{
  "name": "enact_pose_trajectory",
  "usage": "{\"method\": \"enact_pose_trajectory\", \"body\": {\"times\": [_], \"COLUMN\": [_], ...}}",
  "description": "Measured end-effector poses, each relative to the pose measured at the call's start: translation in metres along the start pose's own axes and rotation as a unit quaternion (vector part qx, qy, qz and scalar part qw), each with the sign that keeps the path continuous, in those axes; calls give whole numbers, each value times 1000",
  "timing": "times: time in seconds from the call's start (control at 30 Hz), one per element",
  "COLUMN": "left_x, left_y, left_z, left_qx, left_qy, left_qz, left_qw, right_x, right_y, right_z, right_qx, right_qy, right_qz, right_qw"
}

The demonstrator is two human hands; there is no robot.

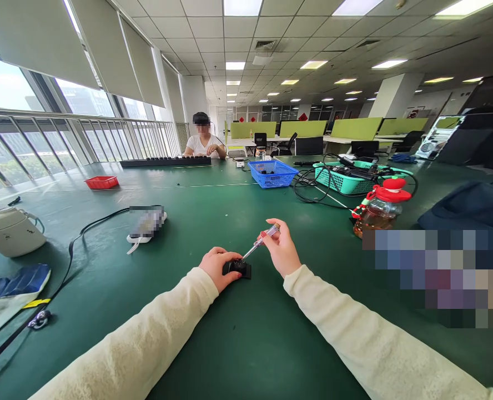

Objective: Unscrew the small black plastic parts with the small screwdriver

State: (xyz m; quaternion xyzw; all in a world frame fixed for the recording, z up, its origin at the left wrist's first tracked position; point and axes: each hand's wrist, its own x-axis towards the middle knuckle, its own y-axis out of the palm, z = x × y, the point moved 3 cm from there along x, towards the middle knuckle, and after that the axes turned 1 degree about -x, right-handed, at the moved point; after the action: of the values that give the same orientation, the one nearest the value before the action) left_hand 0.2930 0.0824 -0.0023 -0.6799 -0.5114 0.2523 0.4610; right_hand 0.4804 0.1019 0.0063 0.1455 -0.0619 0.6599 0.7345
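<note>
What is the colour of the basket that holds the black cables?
Turquoise green, seen in the head view.

Plenty of room right here: the green tabletop (255, 344) opens between the left sleeve (146, 333) and the right sleeve (367, 328), those two arms walling it in! Straight ahead, a broad lane runs out to the blue basket (273, 180), and that one blocks the far middle. Swing right and it tightens: the red-lidded jar (377, 208) stands upright, with looping black cables (313, 201) and the turquoise basket (338, 183) behind. Over left, a black cord (71, 250) cuts across, short of the pale pot (11, 233).
</note>
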Motion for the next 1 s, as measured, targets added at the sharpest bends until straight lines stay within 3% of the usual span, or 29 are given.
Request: {"method": "enact_pose_trajectory", "body": {"times": [0.27,1.0], "left_x": [0,0], "left_y": [-1,1], "left_z": [0,-1], "left_qx": [-2,-3], "left_qy": [-6,15], "left_qz": [1,3], "left_qw": [1000,1000], "right_x": [-1,6], "right_y": [2,-2], "right_z": [4,-18], "right_qx": [26,138], "right_qy": [-18,150], "right_qz": [36,-29], "right_qw": [999,979]}}
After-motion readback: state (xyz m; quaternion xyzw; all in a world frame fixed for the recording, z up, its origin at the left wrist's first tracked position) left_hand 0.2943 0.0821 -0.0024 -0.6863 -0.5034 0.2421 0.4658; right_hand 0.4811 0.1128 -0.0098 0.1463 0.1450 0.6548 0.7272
